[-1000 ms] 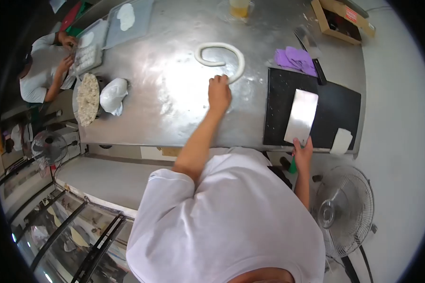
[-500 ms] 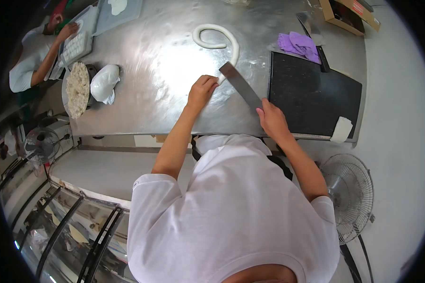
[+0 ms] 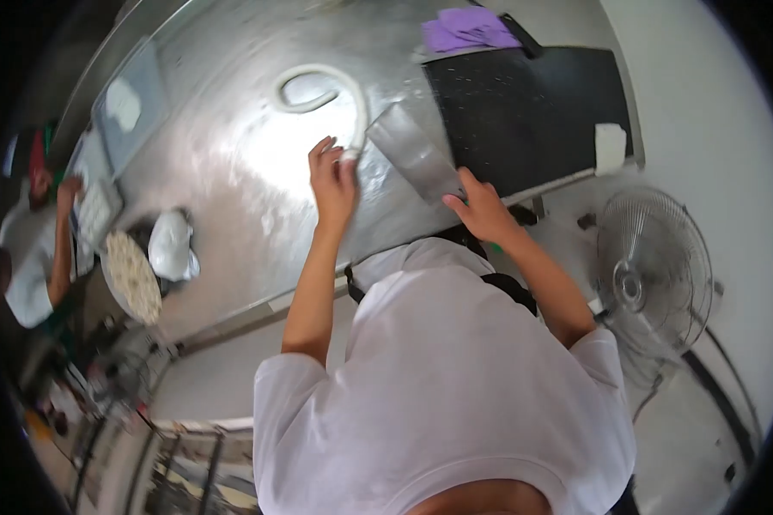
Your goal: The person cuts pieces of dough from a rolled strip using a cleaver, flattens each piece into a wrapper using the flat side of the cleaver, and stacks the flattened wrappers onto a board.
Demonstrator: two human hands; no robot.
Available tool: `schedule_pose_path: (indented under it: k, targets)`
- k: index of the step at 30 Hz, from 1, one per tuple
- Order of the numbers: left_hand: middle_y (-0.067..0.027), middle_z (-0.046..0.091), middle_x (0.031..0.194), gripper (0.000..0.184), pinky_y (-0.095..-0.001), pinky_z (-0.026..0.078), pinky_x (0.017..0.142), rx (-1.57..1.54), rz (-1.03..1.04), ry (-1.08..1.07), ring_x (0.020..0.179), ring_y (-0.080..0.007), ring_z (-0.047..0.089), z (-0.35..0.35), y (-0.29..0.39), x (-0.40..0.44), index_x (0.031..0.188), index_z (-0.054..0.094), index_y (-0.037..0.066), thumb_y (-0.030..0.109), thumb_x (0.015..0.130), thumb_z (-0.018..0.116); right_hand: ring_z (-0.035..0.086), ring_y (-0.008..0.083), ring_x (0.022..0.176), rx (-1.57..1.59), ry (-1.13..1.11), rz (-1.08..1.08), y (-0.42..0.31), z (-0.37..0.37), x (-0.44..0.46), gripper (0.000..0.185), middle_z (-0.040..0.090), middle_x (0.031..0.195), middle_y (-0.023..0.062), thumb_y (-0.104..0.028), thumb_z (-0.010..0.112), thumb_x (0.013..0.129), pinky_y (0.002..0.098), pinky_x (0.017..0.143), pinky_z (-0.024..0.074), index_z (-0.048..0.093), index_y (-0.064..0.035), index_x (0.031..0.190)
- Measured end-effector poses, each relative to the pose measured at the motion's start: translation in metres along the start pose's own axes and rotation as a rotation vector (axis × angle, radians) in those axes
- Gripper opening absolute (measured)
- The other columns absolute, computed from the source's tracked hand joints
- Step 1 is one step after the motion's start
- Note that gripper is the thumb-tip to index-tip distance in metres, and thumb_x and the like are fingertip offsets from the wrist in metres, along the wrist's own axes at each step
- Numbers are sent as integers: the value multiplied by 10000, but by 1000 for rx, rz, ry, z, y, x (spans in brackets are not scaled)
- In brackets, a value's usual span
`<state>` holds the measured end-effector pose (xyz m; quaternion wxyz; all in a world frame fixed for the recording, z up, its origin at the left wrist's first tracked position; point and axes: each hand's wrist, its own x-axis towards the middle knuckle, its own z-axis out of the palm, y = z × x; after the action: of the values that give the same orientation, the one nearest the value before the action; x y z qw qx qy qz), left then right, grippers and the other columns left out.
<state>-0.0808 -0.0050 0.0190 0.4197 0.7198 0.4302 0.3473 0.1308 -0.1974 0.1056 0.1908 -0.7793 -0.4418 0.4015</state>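
A long white rope of dough (image 3: 358, 107) lies on the metal table, its far part curled into a hook. At its near end is my left hand (image 3: 332, 190), with thumb and fingers curved about the dough tip. Whether that tip is cut from the rope is too small to tell. My right hand (image 3: 483, 210) is wrapped round the handle of a broad-bladed cleaver (image 3: 414, 154). The cleaver's blade points up and left, its far corner just right of the rope and apart from my left fingers.
Right of the blade lies a black board (image 3: 532, 116), with a purple cloth (image 3: 468, 30) and a dark knife handle (image 3: 521, 36) behind it. At left are a bowl of pale filling (image 3: 133, 275), a white bag (image 3: 172, 245) and a co-worker's arm (image 3: 63, 240). A fan (image 3: 653, 262) stands right.
The view has swung, so the table appears turned. The cleaver has moved off the rope to the right and its flat side now shows. My left fingers have loosened somewhat at the dough end.
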Motion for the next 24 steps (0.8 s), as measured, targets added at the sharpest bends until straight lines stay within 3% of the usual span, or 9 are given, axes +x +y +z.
schedule_pose_path:
  k: [3,5,6,8,9,12,14,19,24]
  targets:
    - [-142,699,1091,81,-352,553,854,-265,-152,-84,963,-218,683,17,10,9,1039,654,-2,36,967,655,662,497,902,158,288,-18,34,-23,-52,410,675,952,266,-209,674,985,511,762,508,464,5,1264]
    - [-116,723,998,52,-343,552,864,-347,-50,-184,908,-203,691,49,40,17,1001,654,7,36,960,668,665,307,680,363,501,175,54,-43,-92,369,664,862,154,-217,666,1003,415,605,511,500,-9,1259]
    - [-125,720,1009,51,-332,554,838,-308,56,-327,889,-199,698,71,61,22,984,650,9,23,943,677,665,307,680,380,522,193,65,-50,-107,369,664,862,154,-217,666,1003,415,605,511,500,-9,1259]
    - [-108,721,988,188,-339,556,869,-283,197,-678,940,-199,699,126,111,29,1056,629,10,-57,891,686,544,122,537,730,706,446,89,-62,-129,361,606,807,48,-230,673,1008,304,469,449,523,-28,1267]
    - [-121,720,942,265,-346,555,846,-325,65,-834,921,-224,711,157,135,22,1128,597,49,-57,896,668,544,122,537,750,716,452,104,-60,-137,361,606,807,48,-230,673,1008,304,469,449,523,-28,1267]
    - [-176,693,895,334,-417,549,805,-108,359,-1168,918,-347,702,246,149,25,1162,580,75,-17,864,701,468,72,491,877,957,420,147,-58,-149,350,529,703,9,-237,705,985,256,419,375,543,-54,1234]
    - [-174,688,976,391,-464,546,840,489,531,-1364,973,-389,685,295,146,28,1155,604,88,27,805,767,466,82,483,912,997,485,165,-60,-156,357,569,783,25,-196,691,991,266,421,388,528,-26,1260]
    - [-126,576,1184,568,-547,515,893,798,505,-1171,1167,-392,597,320,188,35,1050,615,122,116,564,910,466,81,480,998,897,463,197,-86,-169,345,556,749,16,-190,702,977,262,424,389,546,-20,1235]
    - [-117,554,1221,612,-541,458,957,895,592,-1461,1248,-370,506,340,208,39,1183,593,132,150,626,844,470,93,485,1057,1006,217,226,-154,-138,264,549,741,8,-251,640,1034,274,444,402,566,-25,1150]
